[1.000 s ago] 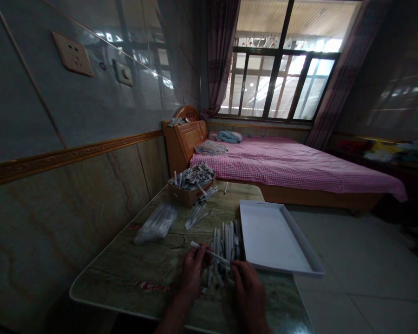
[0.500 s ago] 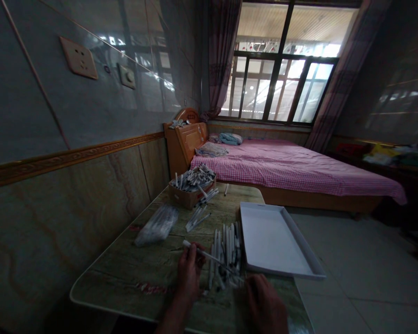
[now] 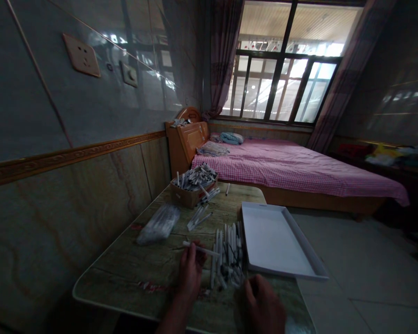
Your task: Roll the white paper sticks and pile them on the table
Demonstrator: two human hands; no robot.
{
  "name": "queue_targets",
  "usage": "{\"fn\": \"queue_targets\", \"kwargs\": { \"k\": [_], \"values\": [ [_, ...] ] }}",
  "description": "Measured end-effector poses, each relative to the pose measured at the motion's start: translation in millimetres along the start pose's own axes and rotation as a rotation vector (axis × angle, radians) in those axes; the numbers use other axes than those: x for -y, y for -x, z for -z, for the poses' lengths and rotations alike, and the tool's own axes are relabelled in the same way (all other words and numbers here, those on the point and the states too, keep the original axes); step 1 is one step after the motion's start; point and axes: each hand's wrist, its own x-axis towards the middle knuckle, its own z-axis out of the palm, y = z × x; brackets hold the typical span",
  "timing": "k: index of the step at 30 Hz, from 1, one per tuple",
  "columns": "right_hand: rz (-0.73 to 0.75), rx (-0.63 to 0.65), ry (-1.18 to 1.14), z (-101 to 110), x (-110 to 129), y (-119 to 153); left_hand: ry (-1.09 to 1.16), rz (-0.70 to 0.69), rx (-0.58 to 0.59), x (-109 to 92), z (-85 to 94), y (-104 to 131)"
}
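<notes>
My left hand (image 3: 191, 262) is closed round a slim white pen (image 3: 205, 250), which lies nearly level and points right over a pile of pens. That pile of white and grey pens (image 3: 226, 255) covers the table between my hands, most of them lying lengthwise, with dark and clear pieces at the near end. My right hand (image 3: 263, 301) is curled beside the pile's near right end. Its fingers are bent together, and whatever they may hold is hidden.
A shallow white box tray (image 3: 278, 271) lies right of the pile, overhanging the table (image 3: 118, 283). Behind stands a cardboard box (image 3: 183, 198) heaped with pens; loose pens (image 3: 198, 218) lie before it. A clear plastic bag (image 3: 158, 225) is at left. A bed (image 3: 282, 162) stands beyond.
Earlier a long thin piece stretched from the pen in my left hand toward my right hand; now only the short pen shows there. Dark thin pieces now show on the pile. Both hands stay nearly in place.
</notes>
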Motion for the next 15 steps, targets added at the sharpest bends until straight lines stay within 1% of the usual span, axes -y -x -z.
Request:
{"fn": "queue_targets", "kwargs": {
  "k": [3,6,8,11,15],
  "values": [
    [0.032,0.002,0.048,-3.8,6.5,0.0,-0.026,0.035,0.021,-0.3,0.3,0.8],
    [0.05,-0.002,0.041,-4.1,8.0,0.8,-0.042,0.058,0.038,-0.7,0.7,1.6],
    [0.069,0.007,0.007,-2.9,7.9,1.6,-0.046,0.05,0.051,-1.3,0.1,2.9],
    [0.074,0.02,-0.045,-1.4,5.9,2.0,-0.065,0.026,0.109,-3.3,-2.0,6.5],
    [0.1,0.038,-0.148,-1.8,-0.3,1.0,-0.151,-0.009,0.183,-5.9,-2.9,12.5]
  ]
}}
